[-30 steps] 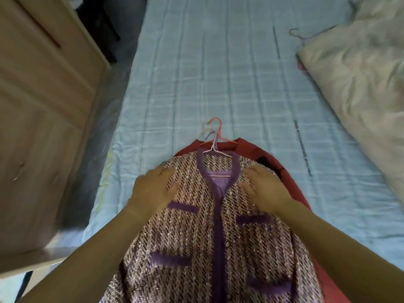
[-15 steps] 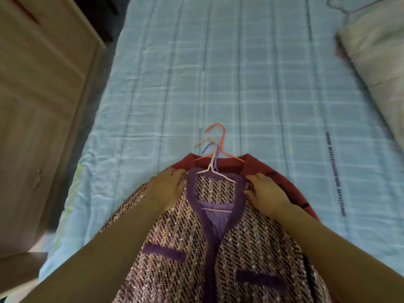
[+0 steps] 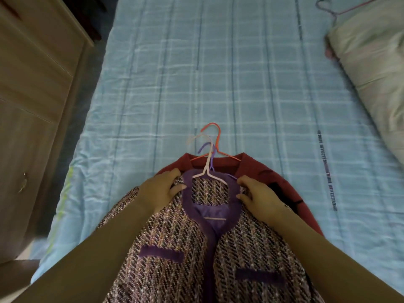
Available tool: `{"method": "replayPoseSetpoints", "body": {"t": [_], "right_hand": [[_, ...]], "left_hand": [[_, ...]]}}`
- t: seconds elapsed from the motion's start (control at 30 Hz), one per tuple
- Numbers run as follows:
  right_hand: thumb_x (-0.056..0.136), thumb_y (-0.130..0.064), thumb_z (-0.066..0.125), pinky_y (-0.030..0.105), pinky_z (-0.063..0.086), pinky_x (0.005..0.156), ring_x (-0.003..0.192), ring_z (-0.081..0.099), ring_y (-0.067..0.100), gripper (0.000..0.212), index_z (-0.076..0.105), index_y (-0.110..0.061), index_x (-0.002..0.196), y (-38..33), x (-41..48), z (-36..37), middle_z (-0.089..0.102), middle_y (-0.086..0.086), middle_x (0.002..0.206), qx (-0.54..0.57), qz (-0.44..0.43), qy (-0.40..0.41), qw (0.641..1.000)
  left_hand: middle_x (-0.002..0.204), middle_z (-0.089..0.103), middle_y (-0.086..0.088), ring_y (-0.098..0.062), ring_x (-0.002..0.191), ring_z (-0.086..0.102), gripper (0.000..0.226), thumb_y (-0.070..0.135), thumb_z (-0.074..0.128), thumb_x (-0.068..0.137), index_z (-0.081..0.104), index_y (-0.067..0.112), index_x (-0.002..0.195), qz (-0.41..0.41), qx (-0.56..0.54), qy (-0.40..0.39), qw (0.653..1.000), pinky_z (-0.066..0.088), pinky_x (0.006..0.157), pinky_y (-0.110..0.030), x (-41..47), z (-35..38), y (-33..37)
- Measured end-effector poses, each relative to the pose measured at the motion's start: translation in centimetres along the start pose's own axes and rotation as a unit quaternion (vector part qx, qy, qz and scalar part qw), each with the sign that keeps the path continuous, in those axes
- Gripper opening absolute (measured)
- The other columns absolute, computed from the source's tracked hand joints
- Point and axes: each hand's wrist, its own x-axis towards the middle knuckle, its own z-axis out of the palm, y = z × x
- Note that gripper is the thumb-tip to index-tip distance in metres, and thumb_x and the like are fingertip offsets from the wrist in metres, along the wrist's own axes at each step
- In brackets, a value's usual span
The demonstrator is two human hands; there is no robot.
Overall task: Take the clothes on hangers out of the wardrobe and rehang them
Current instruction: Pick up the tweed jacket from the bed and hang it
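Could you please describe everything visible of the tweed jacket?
The tweed jacket is woven in purple, white and dark flecks, with solid purple trim at the neckline, front edge and pocket flaps, and a purple lining. It lies face up, closed, on a white hanger, on top of a red garment on the blue checked bed. The left hand and right hand grip its shoulders beside the collar.

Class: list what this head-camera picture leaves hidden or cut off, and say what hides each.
Head view:
Red garment: mostly covered by the jacket.
Jacket hem: cut off by the bottom edge.
Purple hanger: shoulders hidden under the jacket.
Far hanger: body hidden by the pillow and top edge.
Cabinet: cropped by the left edge.
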Motion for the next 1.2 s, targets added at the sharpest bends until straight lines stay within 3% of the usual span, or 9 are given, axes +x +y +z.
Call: {"method": "replayPoseSetpoints", "body": {"t": [0.13,0.27,0.4,0.57,0.7,0.87,1.0,1.2], "right_hand": [[0.088,-0.018,0.061,0.035,0.045,0.087,0.104,0.058,0.027,0.035,0.056,-0.013,0.123,-2.9,-2.8,-1.3,0.061,0.007,0.118,0.01,-0.048,0.058,0.997],[0.088,-0.023,0.056,0.038,0.049,0.08,0.095,0.061,0.028,0.033,0.059,-0.012,0.119,-6.6,-7.1,-3.1,0.063,0.008,0.107,0.0,-0.081,0.097,0.992],[0.085,-0.029,0.055,0.035,0.05,0.074,0.084,0.06,0.022,0.035,0.063,-0.015,0.116,-10.4,-12.3,-4.6,0.063,0.003,0.092,-0.004,-0.116,0.142,0.983],[0.086,-0.03,0.056,0.03,0.048,0.072,0.081,0.059,0.015,0.035,0.061,-0.021,0.12,-15.2,-19.7,-5.6,0.063,-0.002,0.092,-0.037,-0.176,0.197,0.964],[0.086,-0.024,0.06,0.014,0.04,0.07,0.079,0.048,-0.002,0.041,0.055,-0.023,0.127,-17.9,-25.8,-5.5,0.054,-0.016,0.091,-0.047,-0.241,0.225,0.943],[0.088,-0.031,0.054,0.003,0.034,0.075,0.083,0.052,0.0,0.041,0.055,-0.024,0.128,-19.9,-31.8,-5.2,0.057,-0.013,0.094,-0.047,-0.309,0.213,0.926],[0.087,-0.032,0.056,0.01,0.038,0.081,0.095,0.055,0.005,0.038,0.058,-0.024,0.125,-21.9,-35.4,-4.8,0.063,-0.006,0.105,-0.017,-0.393,0.207,0.896],[0.086,-0.047,0.049,0.02,0.047,0.066,0.083,0.06,0.009,0.036,0.053,-0.034,0.119,-27.7,-39.4,-1.5,0.066,-0.008,0.101,-0.019,-0.479,0.148,0.865]], "left_hand": [[0.084,0.056,0.008,-0.013,0.071,0.054,0.019,0.038,0.052,0.093,0.049,0.028,0.109,0.051,-0.071,0.065,0.994,0.038,0.057,-0.028,-3.7,-3.0,1.5],[0.088,0.056,0.011,-0.009,0.075,0.054,0.015,0.038,0.052,0.093,0.047,0.032,0.105,0.093,-0.097,0.092,0.987,0.039,0.061,-0.029,-8.5,-5.6,2.7],[0.085,0.047,0.021,-0.002,0.074,0.047,0.025,0.045,0.048,0.091,0.053,0.026,0.106,0.124,-0.085,0.16,0.976,0.033,0.06,-0.017,-14.6,-7.8,4.0],[0.093,0.056,0.007,-0.012,0.08,0.053,0.035,0.055,0.043,0.091,0.052,0.025,0.106,0.134,-0.05,0.244,0.959,0.043,0.065,-0.032,-24.2,-9.9,6.0],[0.089,0.054,0.008,-0.011,0.076,0.05,0.041,0.06,0.038,0.086,0.053,0.024,0.102,0.113,-0.021,0.301,0.947,0.038,0.062,-0.03,-32.1,-10.8,8.1],[0.091,0.059,0.006,-0.012,0.077,0.053,0.046,0.062,0.039,0.084,0.055,0.023,0.101,0.063,0.019,0.368,0.927,0.036,0.061,-0.028,-41.6,-10.1,11.3],[0.097,0.063,0.002,-0.02,0.084,0.06,0.054,0.067,0.034,0.083,0.055,0.023,0.105,-0.002,0.041,0.424,0.905,0.043,0.062,-0.03,-48.5,-8.6,13.2],[0.09,0.062,0.006,-0.018,0.081,0.062,0.046,0.065,0.037,0.086,0.054,0.025,0.1,-0.116,0.075,0.483,0.865,0.036,0.061,-0.026,-59.4,-5.8,12.6]]}}
